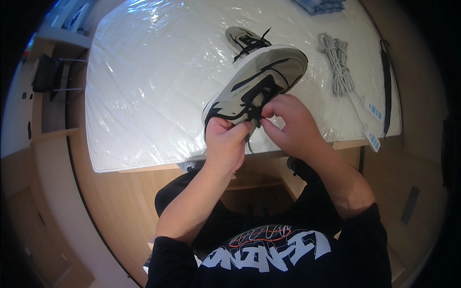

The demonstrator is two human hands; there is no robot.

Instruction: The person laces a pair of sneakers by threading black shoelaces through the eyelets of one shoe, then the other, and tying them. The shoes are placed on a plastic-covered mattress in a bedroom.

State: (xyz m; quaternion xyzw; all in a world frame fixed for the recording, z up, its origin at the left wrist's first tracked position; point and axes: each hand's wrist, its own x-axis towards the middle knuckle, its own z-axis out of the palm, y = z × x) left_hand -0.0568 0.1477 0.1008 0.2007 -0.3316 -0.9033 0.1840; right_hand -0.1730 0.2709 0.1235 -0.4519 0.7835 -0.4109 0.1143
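Observation:
A grey-beige sneaker (261,84) with black trim and a white sole lies tilted on its side, toe pointing to the far right. Its black shoelace (253,111) runs up the tongue, with a loose end hanging below my hands. My left hand (224,144) is closed at the shoe's collar, thumb and finger pinched at the lace. From the right, my right hand (294,124) pinches the same lace between thumb and bent forefinger. Just behind it rests a second matching sneaker (239,39), also with black laces, partly hidden by the first.
Both shoes are over a white mattress (144,96) wrapped in shiny clear plastic. To the right lie a bundled grey cord (337,65) with white-and-blue tags (372,111) and a black strap (386,91). Folded blue fabric (321,6) sits at the far edge. A dark chair (47,73) stands left.

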